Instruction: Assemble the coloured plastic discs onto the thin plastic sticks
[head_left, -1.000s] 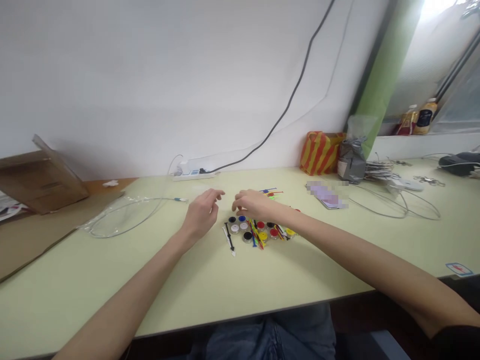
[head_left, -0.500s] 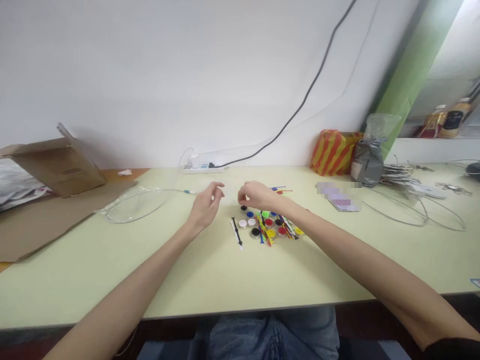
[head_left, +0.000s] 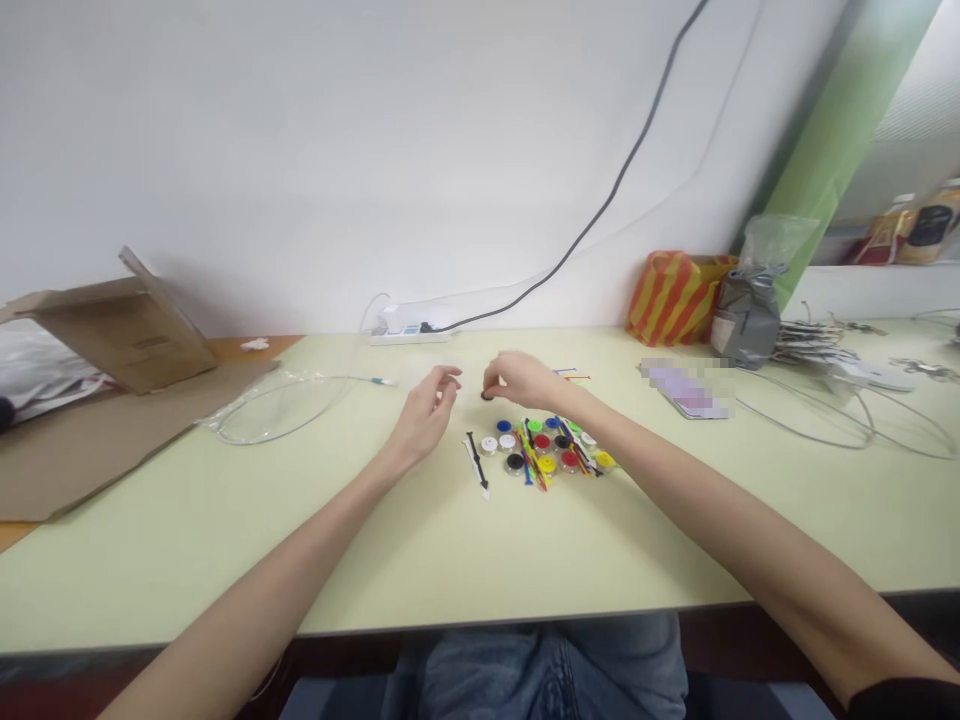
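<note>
"What does the right hand (head_left: 525, 379) have?"

"I see its fingertips pinched on a small, round black disc (head_left: 487, 396), beyond the cluster; I can't tell whether it touches the worktop (head_left: 420, 560). The left hand (head_left: 424, 415) is near but separate, fingers loosely parted."

"Any writing?"

"From here, the pale label (head_left: 723, 334) on the grey bag (head_left: 750, 305) is too small for me to read."

"Materials?"

"I'd say clear-sided round pieces (head_left: 570, 460) with coloured tops, thin plastic-looking sticks among them, an arrow-tipped black stick (head_left: 476, 462) alongside, and a red-and-yellow striped bag (head_left: 670, 302), creased."
</note>
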